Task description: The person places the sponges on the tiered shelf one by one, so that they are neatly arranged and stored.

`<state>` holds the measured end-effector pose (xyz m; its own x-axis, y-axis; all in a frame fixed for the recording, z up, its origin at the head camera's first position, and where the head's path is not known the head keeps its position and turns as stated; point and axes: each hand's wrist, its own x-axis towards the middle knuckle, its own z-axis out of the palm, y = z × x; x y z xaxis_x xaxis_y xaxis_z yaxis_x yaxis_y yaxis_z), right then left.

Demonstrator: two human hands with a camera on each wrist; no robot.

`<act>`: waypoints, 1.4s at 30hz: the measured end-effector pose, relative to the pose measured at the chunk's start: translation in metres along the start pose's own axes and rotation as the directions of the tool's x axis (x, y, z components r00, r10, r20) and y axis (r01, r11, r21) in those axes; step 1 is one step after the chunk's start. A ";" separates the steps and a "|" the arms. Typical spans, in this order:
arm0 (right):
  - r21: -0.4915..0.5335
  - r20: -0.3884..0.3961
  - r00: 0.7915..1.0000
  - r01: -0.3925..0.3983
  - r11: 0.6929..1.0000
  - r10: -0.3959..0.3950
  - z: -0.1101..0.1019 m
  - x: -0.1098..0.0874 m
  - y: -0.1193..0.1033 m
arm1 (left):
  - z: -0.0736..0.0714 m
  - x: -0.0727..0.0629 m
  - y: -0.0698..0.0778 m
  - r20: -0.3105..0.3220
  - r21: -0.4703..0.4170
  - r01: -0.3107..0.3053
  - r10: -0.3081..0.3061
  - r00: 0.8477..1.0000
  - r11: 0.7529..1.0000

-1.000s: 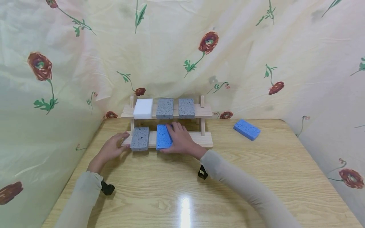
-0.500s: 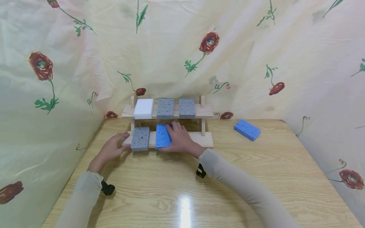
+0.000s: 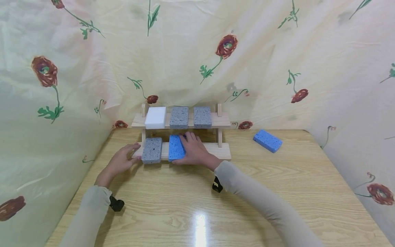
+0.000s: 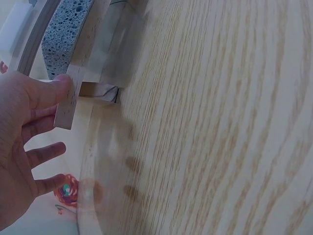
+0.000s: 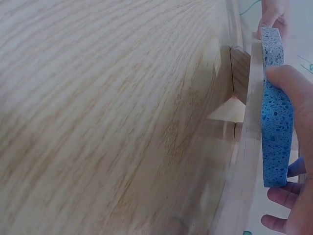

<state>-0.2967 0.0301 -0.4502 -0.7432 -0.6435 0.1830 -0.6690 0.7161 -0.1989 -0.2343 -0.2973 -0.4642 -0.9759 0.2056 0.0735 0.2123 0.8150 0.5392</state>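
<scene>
In the head view my right hand [image 3: 195, 151] grips a blue sponge [image 3: 176, 148] that lies on the lower board of a two-tier wooden rack [image 3: 221, 151]. The right wrist view shows the thumb on the sponge's near face and fingers at its far end. My left hand [image 3: 121, 160] pinches the left end of that lower board; in the left wrist view the thumb [image 4: 61, 84] presses its front edge, with two fingers spread free. A grey sponge [image 3: 152, 150] sits between the hands on the same board, apart from the blue one.
On the upper board lie a white sponge [image 3: 155, 117] and two grey sponges, one in the middle [image 3: 179, 117] and one at right [image 3: 202, 117]. Another blue sponge [image 3: 267, 140] lies on the table [image 3: 277, 178] at back right. A flowered cloth [image 3: 185, 51] hangs behind.
The right hand has shifted the blue sponge very slightly left and back on the lower board. The left hand keeps its place at the board's end.
</scene>
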 end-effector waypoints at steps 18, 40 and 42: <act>-0.021 0.019 1.000 -0.004 1.000 0.005 0.002 0.002 0.000 | -0.001 0.000 0.002 0.007 0.000 0.006 -0.006 1.000 1.000; -0.044 0.034 0.999 -0.018 0.999 0.019 0.002 0.001 -0.001 | 0.000 0.000 0.000 0.016 0.000 0.024 -0.024 1.000 1.000; -0.045 0.040 0.999 -0.020 0.999 0.021 0.002 0.002 -0.001 | 0.000 0.000 0.000 0.014 -0.001 0.020 -0.020 1.000 1.000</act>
<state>-0.2971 0.0278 -0.4513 -0.7568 -0.6383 0.1405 -0.6536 0.7399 -0.1594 -0.2339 -0.2973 -0.4643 -0.9790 0.1971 0.0514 0.1931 0.8184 0.5412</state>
